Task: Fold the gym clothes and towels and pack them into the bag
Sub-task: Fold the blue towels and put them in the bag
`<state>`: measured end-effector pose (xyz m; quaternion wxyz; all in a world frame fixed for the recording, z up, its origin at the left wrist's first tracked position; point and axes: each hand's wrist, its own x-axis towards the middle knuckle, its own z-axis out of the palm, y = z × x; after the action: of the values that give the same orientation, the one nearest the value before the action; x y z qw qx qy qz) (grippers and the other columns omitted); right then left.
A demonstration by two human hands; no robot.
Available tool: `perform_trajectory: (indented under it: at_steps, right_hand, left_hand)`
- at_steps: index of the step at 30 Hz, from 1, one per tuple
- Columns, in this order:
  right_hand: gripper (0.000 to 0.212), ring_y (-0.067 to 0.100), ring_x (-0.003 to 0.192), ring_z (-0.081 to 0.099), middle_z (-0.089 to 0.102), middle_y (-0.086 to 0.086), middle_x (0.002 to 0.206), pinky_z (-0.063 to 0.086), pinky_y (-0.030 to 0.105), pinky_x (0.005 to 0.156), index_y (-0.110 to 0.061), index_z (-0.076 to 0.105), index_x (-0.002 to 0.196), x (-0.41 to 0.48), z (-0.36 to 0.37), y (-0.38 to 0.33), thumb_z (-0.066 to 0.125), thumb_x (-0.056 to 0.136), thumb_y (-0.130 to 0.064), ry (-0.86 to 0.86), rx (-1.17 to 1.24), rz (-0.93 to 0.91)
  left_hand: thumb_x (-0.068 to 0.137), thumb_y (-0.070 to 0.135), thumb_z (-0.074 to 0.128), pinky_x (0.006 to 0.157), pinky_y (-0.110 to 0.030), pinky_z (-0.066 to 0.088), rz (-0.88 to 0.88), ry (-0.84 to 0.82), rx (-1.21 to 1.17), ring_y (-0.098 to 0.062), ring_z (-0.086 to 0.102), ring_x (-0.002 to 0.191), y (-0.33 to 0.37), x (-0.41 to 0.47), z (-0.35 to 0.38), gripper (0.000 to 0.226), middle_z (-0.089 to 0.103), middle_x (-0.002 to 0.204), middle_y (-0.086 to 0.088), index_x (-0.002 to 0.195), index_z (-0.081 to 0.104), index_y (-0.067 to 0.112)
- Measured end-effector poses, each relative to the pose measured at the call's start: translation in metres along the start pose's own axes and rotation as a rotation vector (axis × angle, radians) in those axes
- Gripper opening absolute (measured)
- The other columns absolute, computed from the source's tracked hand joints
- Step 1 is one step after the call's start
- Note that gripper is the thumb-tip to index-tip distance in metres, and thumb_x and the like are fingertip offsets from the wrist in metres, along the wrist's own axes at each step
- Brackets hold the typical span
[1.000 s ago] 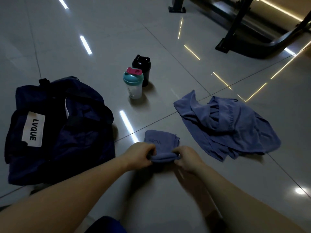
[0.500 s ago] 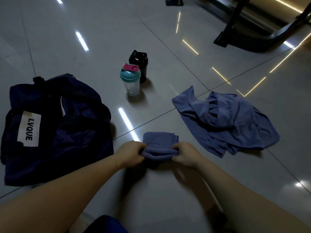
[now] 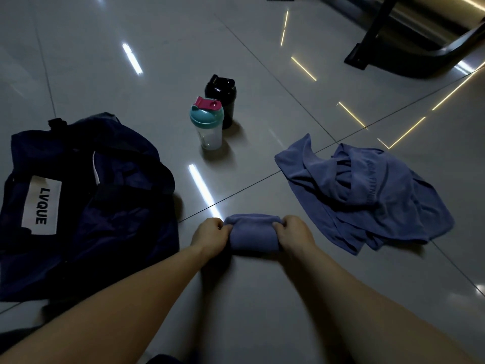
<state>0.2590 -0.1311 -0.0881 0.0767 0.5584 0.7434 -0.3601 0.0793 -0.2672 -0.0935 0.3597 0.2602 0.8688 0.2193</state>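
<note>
Here, a rolled blue towel (image 3: 253, 233) is gripped at each end by the left hand (image 3: 210, 236) and right hand (image 3: 295, 235); bare floor (image 3: 252, 298) lies nearer, the bag (image 3: 86, 206) left

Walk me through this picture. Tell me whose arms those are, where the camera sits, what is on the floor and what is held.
There is no machine: a person works with bare hands, and one camera worn on the head looks forward and down, so both forearms enter from the bottom edge. The left hand and the right hand each grip one end of a small blue cloth bundle, folded or rolled, on the tiled floor. To the left lies a navy bag with a white LVQUE label. To the right lies a loose heap of blue cloth, not yet folded. Farther back stand a clear bottle with a teal lid and, behind it, a black bottle. The black frame at top right belongs to equipment I cannot identify.
</note>
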Motion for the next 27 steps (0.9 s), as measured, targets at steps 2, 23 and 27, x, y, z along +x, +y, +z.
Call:
perform_trajectory:
  at_steps: [2,23,27]
  right_hand:
    - [0.033,0.036,0.099,0.064,0.070,0.015,0.106,0.048,0.036,0.079,-0.012,0.066,0.102,0.002,0.005,0.000,0.051,0.100,-0.042,0.027,-0.030,0.042]
    - [0.041,0.033,0.107,0.062,0.062,0.011,0.122,0.049,0.039,0.086,-0.011,0.058,0.127,0.006,-0.021,-0.036,0.054,0.099,-0.041,0.045,-0.229,-0.382]
    - [0.024,0.035,0.095,0.063,0.066,0.012,0.102,0.047,0.037,0.072,-0.013,0.062,0.106,0.014,-0.014,-0.038,0.062,0.093,-0.034,-0.136,-0.413,-0.368]
  left_hand:
    - [0.090,0.043,0.061,0.059,-0.030,0.037,-0.036,0.049,0.016,-0.028,0.059,0.071,0.003,0.001,0.002,0.037,0.058,0.065,-0.002,0.065,0.053,0.016]
    - [0.085,0.079,0.000,0.125,-0.050,-0.003,0.694,-0.200,0.970,-0.025,-0.002,0.156,0.011,0.014,0.022,0.099,0.003,0.170,-0.005,0.162,-0.002,0.017]
    - [0.089,0.078,-0.002,0.125,-0.047,-0.001,0.685,-0.209,0.831,-0.022,0.003,0.156,0.012,0.014,0.020,0.094,0.009,0.170,-0.001,0.163,0.006,0.021]
